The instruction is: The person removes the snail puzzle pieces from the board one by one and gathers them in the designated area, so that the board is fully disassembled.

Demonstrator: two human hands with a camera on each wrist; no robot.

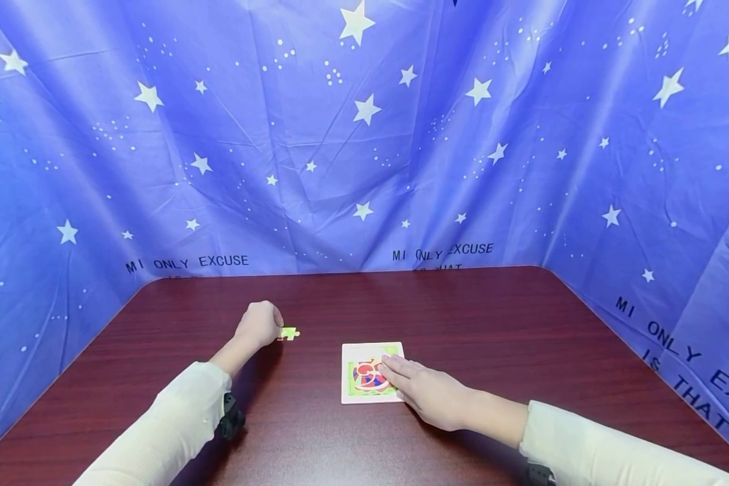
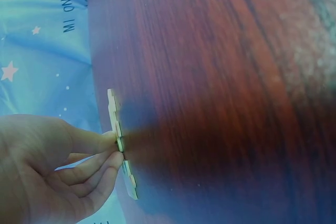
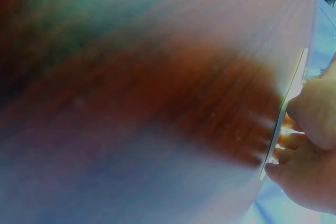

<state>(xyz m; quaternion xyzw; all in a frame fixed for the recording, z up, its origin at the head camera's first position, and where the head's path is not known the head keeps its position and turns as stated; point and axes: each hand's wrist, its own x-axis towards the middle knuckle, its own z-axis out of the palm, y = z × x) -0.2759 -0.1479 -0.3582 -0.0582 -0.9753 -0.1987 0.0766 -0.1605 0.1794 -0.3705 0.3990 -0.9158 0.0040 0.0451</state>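
Observation:
My left hand (image 1: 260, 322) is curled down at the table on the left, fingertips at a green jigsaw puzzle piece (image 1: 289, 333). In the left wrist view, thumb and fingers (image 2: 105, 163) come together at the edges of thin puzzle pieces (image 2: 114, 108) seen from the side; part of them is hidden by the hand. My right hand (image 1: 431, 395) lies with fairly straight fingers on the right side of a square puzzle board (image 1: 352, 398). The board has a white frame and a red, blue and green picture, partly covered by the fingers. The right wrist view shows the board's edge (image 3: 281, 116) under that hand.
A dark red wood-grain table (image 1: 316, 439) carries everything. Behind it and along both sides hangs a blue cloth (image 1: 316, 135) with white stars and printed words. Dark wrist devices (image 1: 232, 415) sit at the light sleeves (image 1: 176, 412).

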